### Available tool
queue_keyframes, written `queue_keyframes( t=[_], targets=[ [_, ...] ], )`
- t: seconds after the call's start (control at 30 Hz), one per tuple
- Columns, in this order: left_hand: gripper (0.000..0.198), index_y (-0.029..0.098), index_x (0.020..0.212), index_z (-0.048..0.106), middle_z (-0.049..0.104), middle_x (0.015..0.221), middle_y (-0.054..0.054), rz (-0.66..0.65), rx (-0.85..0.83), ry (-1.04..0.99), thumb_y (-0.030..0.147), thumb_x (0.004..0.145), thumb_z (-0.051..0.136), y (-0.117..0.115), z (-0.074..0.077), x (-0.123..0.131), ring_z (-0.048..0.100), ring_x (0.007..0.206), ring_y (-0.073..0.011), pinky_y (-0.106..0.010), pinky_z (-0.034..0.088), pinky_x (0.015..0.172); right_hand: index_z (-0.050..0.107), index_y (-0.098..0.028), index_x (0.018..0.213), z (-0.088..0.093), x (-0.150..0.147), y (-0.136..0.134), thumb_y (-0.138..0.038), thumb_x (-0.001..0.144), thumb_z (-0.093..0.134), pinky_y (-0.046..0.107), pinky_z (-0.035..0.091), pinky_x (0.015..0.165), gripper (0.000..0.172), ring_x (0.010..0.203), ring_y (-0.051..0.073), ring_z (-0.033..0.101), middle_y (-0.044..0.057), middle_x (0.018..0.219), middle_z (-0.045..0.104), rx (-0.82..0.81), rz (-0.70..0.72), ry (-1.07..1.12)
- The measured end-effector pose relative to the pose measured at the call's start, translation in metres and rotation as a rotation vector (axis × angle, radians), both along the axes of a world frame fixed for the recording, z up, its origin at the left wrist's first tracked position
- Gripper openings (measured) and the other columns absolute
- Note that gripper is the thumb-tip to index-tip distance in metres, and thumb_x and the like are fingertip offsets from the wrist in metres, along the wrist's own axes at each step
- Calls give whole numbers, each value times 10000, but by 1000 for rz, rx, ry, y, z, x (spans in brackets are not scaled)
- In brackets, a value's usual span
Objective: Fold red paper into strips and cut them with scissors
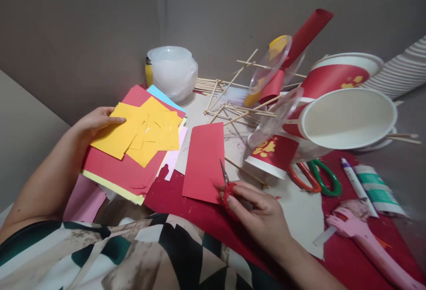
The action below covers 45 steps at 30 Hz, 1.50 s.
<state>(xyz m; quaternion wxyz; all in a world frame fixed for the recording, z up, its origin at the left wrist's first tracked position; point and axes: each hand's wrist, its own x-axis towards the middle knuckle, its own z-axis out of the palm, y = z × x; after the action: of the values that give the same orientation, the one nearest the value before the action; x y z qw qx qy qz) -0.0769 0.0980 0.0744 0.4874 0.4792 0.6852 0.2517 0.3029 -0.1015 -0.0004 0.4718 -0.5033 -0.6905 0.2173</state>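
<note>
Evidently the cutting is only partly done. The right hand [262, 212] has its grip closed around the red handles of the small scissors [227, 188]. Their blades point up at the lower right edge of the red sheet [203, 161], which lies flat on the worktop [299, 210]. That sheet looks whole, with straight edges and no cut that I can see. The left hand [95, 121] grips the stack of coloured sheets [123, 172] at its left edge, one digit on top and the rest hidden beneath, holding it tilted above the lap. On top of the stack lie several overlapping yellow pieces [140, 135], some with small slits, which I judge to be cuts already made. The red and pale sheets under them look untouched. Farther right, paper cups [346, 119], wooden skewers [233, 112] and a second pair of scissors [316, 178] lie loose.
</note>
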Motion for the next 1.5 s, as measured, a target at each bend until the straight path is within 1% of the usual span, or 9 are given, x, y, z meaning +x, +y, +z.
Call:
queue_keyframes(
  t=[0.27,0.43,0.53,0.63,0.73,0.83,1.0,1.2,1.5],
  targets=[
    [496,159,1260,653,769,1160,-119,95,160,481,387,825,724,16,7,-21,731,942,-294,-430,606,813,708,-215,707,0,0,-1,-194,857,654,261,597,563,160,631,191,728,51,725,758,44,-83,33],
    [453,112,1137,675,709,1228,-176,-4,236,926,400,794,745,38,8,-5,645,1145,-397,-517,511,1006,740,-205,731,1,2,-4,-175,847,666,285,626,636,141,701,205,752,73,788,791,48,-123,43],
    [560,68,1266,624,646,1321,-267,-63,279,1088,428,840,676,38,9,11,573,1250,-488,-613,452,1044,762,-200,761,2,2,-6,-169,845,674,296,627,646,125,725,209,756,84,825,798,55,-122,54],
    [607,107,1423,525,580,1426,-272,-95,416,1163,442,917,556,24,7,32,543,1305,-487,-615,449,1048,757,-197,755,2,1,-6,-153,846,662,278,597,588,138,686,194,734,76,792,779,69,-89,83],
    [601,170,1462,523,633,1414,-190,-188,628,1036,439,925,556,6,0,59,605,1264,-418,-514,496,1027,736,-196,725,2,-2,-5,-123,850,641,263,577,569,173,665,181,715,61,745,754,51,-25,104],
    [565,186,1356,626,742,1207,-132,-357,648,712,490,880,615,-2,-12,91,711,1037,-321,-442,542,940,722,-183,731,1,-3,-5,-118,851,646,249,582,590,157,670,169,715,69,761,746,64,71,138],
    [484,135,1180,710,772,995,-115,-706,665,276,462,827,658,15,-28,156,711,885,-239,-369,555,830,703,-171,755,2,-2,-6,-99,844,650,227,566,596,126,654,150,697,75,746,726,131,141,138],
    [464,132,1163,697,768,1005,-105,-1025,565,133,391,778,712,40,-34,219,650,657,-152,-287,507,641,662,-181,741,7,-1,-7,-127,849,662,237,550,580,120,642,151,675,78,751,710,209,182,124],
    [283,190,736,600,577,565,15,-1164,547,133,442,860,569,46,-42,233,511,494,-128,-248,379,510,627,-180,716,-2,-1,-1,-165,871,650,245,522,563,157,621,145,629,70,717,681,206,196,72]
  ],
)
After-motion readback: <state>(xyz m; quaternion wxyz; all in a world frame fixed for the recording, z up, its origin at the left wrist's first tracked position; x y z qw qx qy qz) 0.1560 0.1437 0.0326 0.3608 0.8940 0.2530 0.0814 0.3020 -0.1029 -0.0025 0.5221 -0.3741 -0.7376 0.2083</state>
